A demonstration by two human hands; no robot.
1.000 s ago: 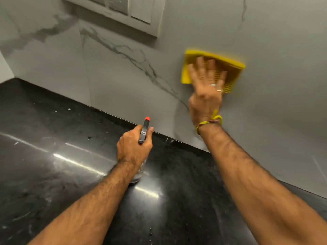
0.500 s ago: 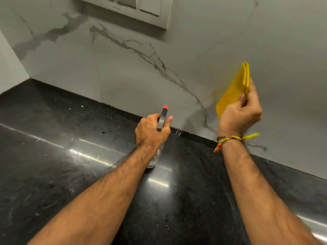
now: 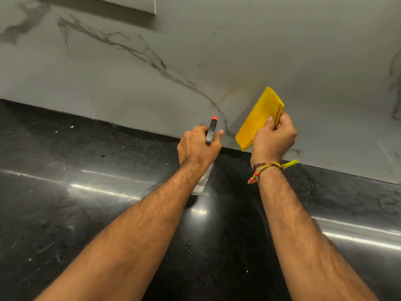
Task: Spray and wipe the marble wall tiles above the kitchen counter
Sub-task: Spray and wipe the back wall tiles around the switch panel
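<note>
The marble wall tiles rise behind the black counter, grey-veined. Your left hand is wrapped round a clear spray bottle, its red nozzle tip aimed at the wall, its base low over the counter. Your right hand pinches a folded yellow cloth, held just off the tile. Looks like a pause between wipes: likely next is to squeeze the trigger at the tile ahead, then press the cloth flat there.
</note>
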